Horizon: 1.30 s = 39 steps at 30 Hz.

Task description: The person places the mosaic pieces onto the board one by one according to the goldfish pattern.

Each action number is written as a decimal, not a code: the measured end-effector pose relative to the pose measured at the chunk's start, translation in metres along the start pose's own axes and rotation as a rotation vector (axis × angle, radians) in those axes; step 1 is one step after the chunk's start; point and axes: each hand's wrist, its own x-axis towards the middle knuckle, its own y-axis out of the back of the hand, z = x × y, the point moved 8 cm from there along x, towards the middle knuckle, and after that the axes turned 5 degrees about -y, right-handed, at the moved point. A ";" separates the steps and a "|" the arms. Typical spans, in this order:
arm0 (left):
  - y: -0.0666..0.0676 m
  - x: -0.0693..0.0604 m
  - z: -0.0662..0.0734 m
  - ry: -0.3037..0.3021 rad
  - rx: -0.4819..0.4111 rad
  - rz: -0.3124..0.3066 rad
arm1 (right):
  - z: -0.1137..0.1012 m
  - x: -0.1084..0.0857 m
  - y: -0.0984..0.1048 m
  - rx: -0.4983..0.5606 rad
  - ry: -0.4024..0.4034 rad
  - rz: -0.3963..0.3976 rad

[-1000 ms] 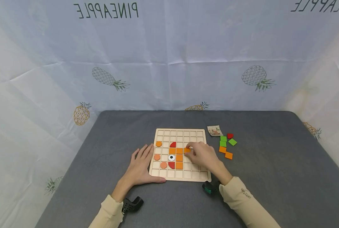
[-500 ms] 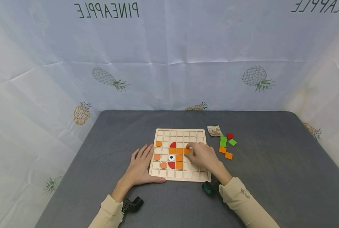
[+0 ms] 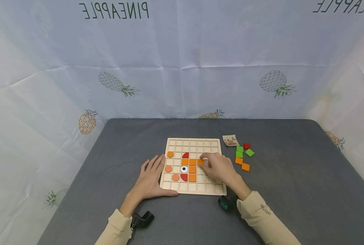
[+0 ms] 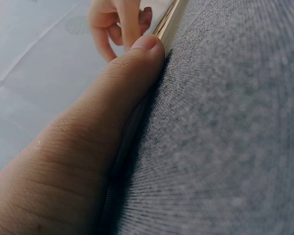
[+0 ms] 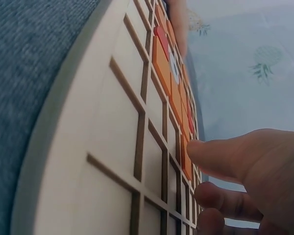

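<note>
A wooden grid board (image 3: 175, 187) lies on the grey table. My left hand (image 3: 151, 178) rests spread at its left side, the fingers along that edge and the thumb at the near edge. My right hand (image 3: 218, 167) reaches over the board from the right. Its thumb and index finger pinch an orange square tile (image 3: 200, 162) at the right end of an orange row. In the right wrist view the thumb (image 5: 206, 152) touches this tile; the index fingertip is hidden. Beside the row sit red quarter-round tiles (image 3: 184, 177), a white eye tile (image 3: 184, 169) and round orange tiles (image 3: 176, 177).
To the right of the board lie loose green square tiles (image 3: 239, 154), orange square tiles (image 3: 245, 167) and a red tile (image 3: 247, 146). A small pattern card (image 3: 230, 140) lies behind them. A pineapple-print cloth (image 3: 182, 92) hangs behind the table.
Both hands hold nearly the same places. The right thumb and wrist have shifted very slightly; the tiles stay where they were.
</note>
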 end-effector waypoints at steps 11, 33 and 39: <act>0.001 -0.001 0.000 -0.008 -0.017 0.008 | 0.021 -0.016 0.018 0.030 -0.002 0.040; -0.001 0.001 0.000 -0.010 -0.007 0.007 | 0.104 -0.053 0.057 -0.040 -0.162 0.129; -0.001 0.001 0.000 -0.009 -0.006 0.005 | 0.114 -0.055 0.059 -0.043 -0.189 0.103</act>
